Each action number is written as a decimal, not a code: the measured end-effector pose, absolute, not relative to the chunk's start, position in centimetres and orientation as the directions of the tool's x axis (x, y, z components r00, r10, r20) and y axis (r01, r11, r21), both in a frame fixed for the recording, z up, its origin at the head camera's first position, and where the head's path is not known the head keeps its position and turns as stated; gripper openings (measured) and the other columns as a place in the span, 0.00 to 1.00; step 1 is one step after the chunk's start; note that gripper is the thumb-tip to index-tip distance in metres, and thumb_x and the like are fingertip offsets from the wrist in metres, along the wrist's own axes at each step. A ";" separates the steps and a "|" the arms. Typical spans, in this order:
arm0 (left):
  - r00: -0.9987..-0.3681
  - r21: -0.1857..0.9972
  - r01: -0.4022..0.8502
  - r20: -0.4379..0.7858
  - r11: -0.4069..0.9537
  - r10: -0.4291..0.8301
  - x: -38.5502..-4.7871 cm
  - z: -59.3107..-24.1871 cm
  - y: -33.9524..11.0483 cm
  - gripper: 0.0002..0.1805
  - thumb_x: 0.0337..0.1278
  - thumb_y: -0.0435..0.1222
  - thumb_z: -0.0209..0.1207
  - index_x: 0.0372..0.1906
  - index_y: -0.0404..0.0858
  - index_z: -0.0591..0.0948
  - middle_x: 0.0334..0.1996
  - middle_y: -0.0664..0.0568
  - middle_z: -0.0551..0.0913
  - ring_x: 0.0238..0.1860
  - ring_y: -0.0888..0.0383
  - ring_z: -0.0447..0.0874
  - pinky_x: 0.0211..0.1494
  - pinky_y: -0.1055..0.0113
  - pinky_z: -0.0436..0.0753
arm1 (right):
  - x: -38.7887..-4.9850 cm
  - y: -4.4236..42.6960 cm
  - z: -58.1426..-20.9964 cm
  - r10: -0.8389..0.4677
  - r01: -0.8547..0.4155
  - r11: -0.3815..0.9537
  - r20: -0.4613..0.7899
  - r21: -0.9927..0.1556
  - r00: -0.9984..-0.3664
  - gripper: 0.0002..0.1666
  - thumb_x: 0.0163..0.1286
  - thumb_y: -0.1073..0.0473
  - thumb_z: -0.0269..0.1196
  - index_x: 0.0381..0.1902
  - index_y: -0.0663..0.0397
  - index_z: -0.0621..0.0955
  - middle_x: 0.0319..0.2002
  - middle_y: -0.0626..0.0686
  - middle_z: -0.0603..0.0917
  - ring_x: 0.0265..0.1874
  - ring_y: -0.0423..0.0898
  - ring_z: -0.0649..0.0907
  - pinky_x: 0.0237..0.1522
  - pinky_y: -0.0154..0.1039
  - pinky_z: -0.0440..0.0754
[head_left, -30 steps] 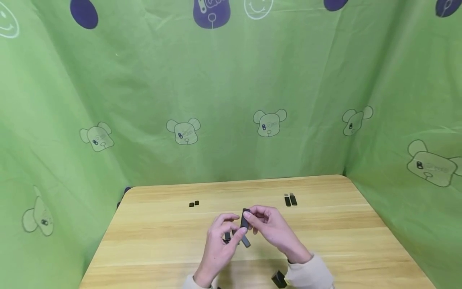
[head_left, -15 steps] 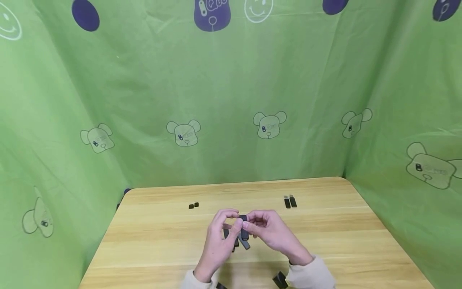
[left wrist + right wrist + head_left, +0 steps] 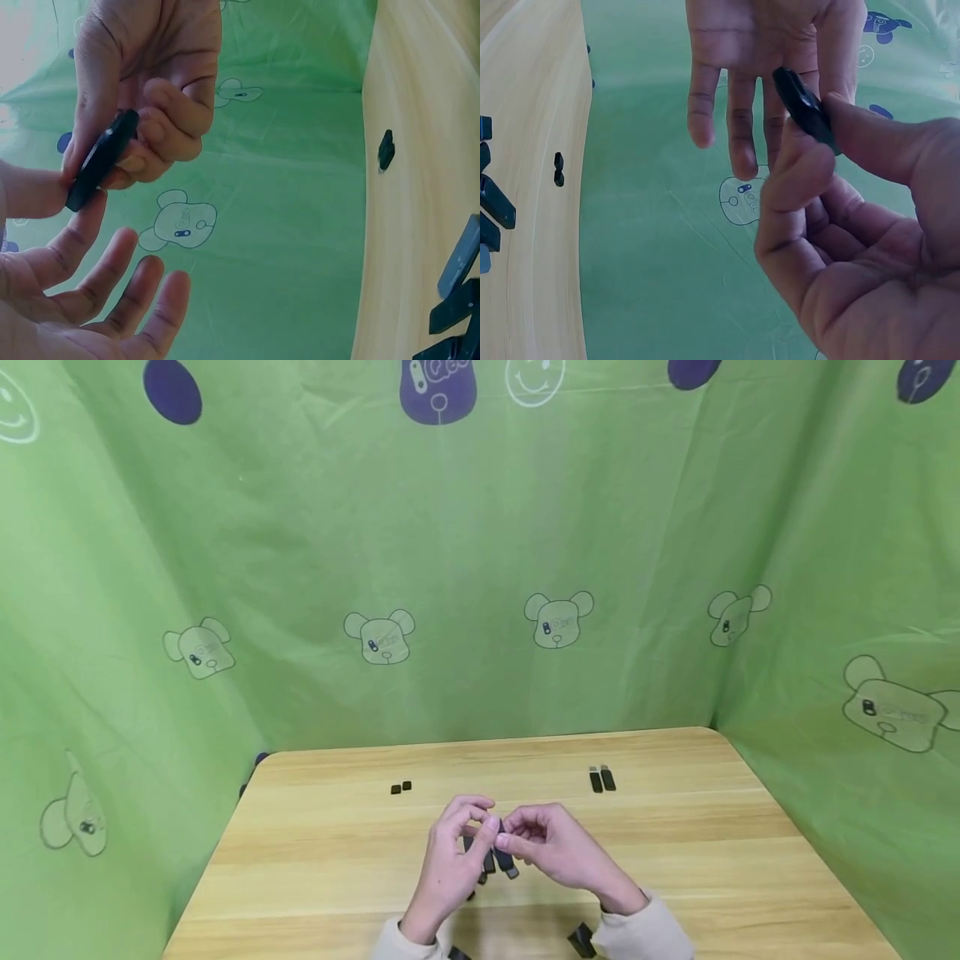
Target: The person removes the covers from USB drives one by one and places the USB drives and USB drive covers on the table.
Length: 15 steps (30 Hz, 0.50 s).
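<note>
Between the two hands, above the table, is a small dark stick. The right hand pinches it between thumb and curled index finger. At its other end, the left hand pinches it with thumb and index fingertip, the remaining fingers spread. Fingers cover part of the stick. Below the hands lie several dark sticks and a grey one, partly hidden in the head view.
Two black sticks with metal ends lie side by side at the back right of the wooden table. Two small black pieces sit at the back left. Green patterned cloth surrounds the table's back and sides.
The held stick has been turned and lowered slightly between the fingers. The right hand has shifted a little to the left and down, while the left hand has hardly moved.
</note>
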<state>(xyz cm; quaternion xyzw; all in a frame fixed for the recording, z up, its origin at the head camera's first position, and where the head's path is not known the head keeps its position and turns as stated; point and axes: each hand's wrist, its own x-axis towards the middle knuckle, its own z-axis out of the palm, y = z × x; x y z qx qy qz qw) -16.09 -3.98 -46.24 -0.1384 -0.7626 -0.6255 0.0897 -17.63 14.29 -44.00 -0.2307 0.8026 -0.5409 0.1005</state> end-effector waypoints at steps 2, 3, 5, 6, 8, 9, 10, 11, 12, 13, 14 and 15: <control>-0.950 0.935 0.311 0.299 0.172 0.091 -16.0 -46.3 -4.0 0.10 0.70 0.40 0.60 0.30 0.46 0.82 0.52 0.53 0.84 0.54 0.52 0.81 0.53 0.66 0.81 | -17.7 14.3 -44.2 -0.500 -0.277 0.327 0.084 -0.904 -0.862 0.11 0.71 0.53 0.66 0.36 0.55 0.86 0.28 0.53 0.85 0.23 0.32 0.77 0.27 0.30 0.79; -0.951 0.936 0.306 0.295 0.174 0.088 -16.0 -46.4 -3.9 0.10 0.70 0.40 0.60 0.30 0.45 0.82 0.52 0.52 0.83 0.54 0.52 0.80 0.53 0.66 0.81 | -17.7 14.3 -44.3 -0.509 -0.285 0.335 0.082 -0.898 -0.857 0.11 0.72 0.52 0.65 0.36 0.54 0.86 0.28 0.53 0.84 0.23 0.32 0.77 0.27 0.30 0.79; -0.956 0.937 0.293 0.282 0.188 0.083 -16.0 -46.5 -3.9 0.09 0.70 0.41 0.60 0.31 0.46 0.82 0.52 0.53 0.84 0.54 0.53 0.80 0.53 0.66 0.80 | -17.7 14.3 -44.4 -0.520 -0.297 0.356 0.076 -0.886 -0.851 0.12 0.73 0.51 0.64 0.34 0.51 0.86 0.27 0.52 0.84 0.22 0.31 0.76 0.26 0.30 0.78; -0.957 0.937 0.289 0.277 0.197 0.084 -16.0 -46.5 -3.9 0.09 0.70 0.41 0.60 0.31 0.46 0.82 0.52 0.52 0.84 0.54 0.54 0.80 0.52 0.66 0.80 | -17.7 14.3 -44.4 -0.523 -0.302 0.363 0.076 -0.881 -0.849 0.12 0.73 0.50 0.64 0.34 0.50 0.86 0.27 0.52 0.84 0.22 0.31 0.75 0.26 0.30 0.78; -0.960 0.934 0.280 0.267 0.221 0.090 -16.0 -46.6 -3.9 0.09 0.70 0.42 0.59 0.32 0.46 0.83 0.52 0.52 0.84 0.54 0.54 0.80 0.52 0.67 0.79 | -17.7 14.3 -44.5 -0.519 -0.309 0.375 0.078 -0.874 -0.851 0.12 0.72 0.50 0.64 0.33 0.49 0.86 0.26 0.51 0.85 0.22 0.31 0.75 0.25 0.30 0.78; -0.960 0.933 0.277 0.263 0.230 0.093 -16.0 -46.6 -3.9 0.09 0.70 0.42 0.59 0.33 0.46 0.84 0.52 0.52 0.84 0.54 0.55 0.80 0.52 0.68 0.78 | -17.7 14.4 -44.5 -0.518 -0.313 0.379 0.081 -0.871 -0.852 0.12 0.72 0.50 0.64 0.32 0.49 0.86 0.26 0.51 0.85 0.21 0.31 0.75 0.25 0.30 0.78; -0.961 0.932 0.276 0.261 0.236 0.095 -16.0 -46.6 -3.9 0.09 0.71 0.42 0.59 0.33 0.46 0.84 0.52 0.52 0.84 0.53 0.55 0.80 0.52 0.68 0.78 | -17.8 14.4 -44.5 -0.517 -0.315 0.381 0.082 -0.869 -0.852 0.12 0.72 0.49 0.65 0.32 0.49 0.86 0.26 0.50 0.85 0.21 0.31 0.75 0.25 0.30 0.77; -0.961 0.932 0.275 0.259 0.238 0.096 -16.0 -46.7 -4.0 0.10 0.71 0.42 0.59 0.33 0.46 0.84 0.51 0.52 0.85 0.53 0.55 0.80 0.52 0.68 0.78 | -17.8 14.4 -44.5 -0.516 -0.319 0.385 0.084 -0.866 -0.852 0.12 0.71 0.49 0.65 0.31 0.49 0.86 0.25 0.51 0.85 0.20 0.31 0.75 0.24 0.30 0.77; -0.961 0.932 0.275 0.260 0.235 0.096 -16.0 -46.7 -3.9 0.10 0.72 0.42 0.58 0.33 0.45 0.84 0.51 0.51 0.85 0.53 0.55 0.80 0.51 0.68 0.78 | -17.8 14.3 -44.5 -0.516 -0.321 0.386 0.086 -0.865 -0.852 0.13 0.71 0.49 0.65 0.31 0.48 0.86 0.25 0.51 0.85 0.20 0.31 0.75 0.24 0.30 0.76; -0.962 0.935 0.273 0.258 0.227 0.093 -16.0 -46.7 -3.9 0.11 0.72 0.42 0.58 0.33 0.45 0.84 0.51 0.51 0.84 0.53 0.55 0.80 0.51 0.69 0.78 | -17.8 14.3 -44.6 -0.516 -0.322 0.390 0.085 -0.863 -0.853 0.13 0.71 0.48 0.65 0.31 0.48 0.87 0.25 0.51 0.86 0.20 0.31 0.75 0.23 0.30 0.76; -0.962 0.938 0.271 0.258 0.216 0.087 -16.0 -46.8 -3.9 0.11 0.72 0.42 0.58 0.32 0.44 0.84 0.51 0.50 0.84 0.53 0.55 0.79 0.51 0.69 0.78 | -17.8 14.2 -44.6 -0.515 -0.322 0.393 0.084 -0.861 -0.853 0.13 0.71 0.48 0.65 0.31 0.48 0.87 0.25 0.50 0.86 0.19 0.30 0.74 0.23 0.29 0.75; -0.962 0.940 0.274 0.263 0.204 0.079 -16.0 -46.8 -3.9 0.12 0.72 0.42 0.57 0.32 0.43 0.83 0.51 0.50 0.84 0.52 0.55 0.79 0.51 0.69 0.78 | -17.8 14.2 -44.6 -0.515 -0.322 0.394 0.083 -0.861 -0.853 0.13 0.71 0.47 0.65 0.31 0.48 0.87 0.25 0.50 0.86 0.19 0.30 0.74 0.23 0.29 0.75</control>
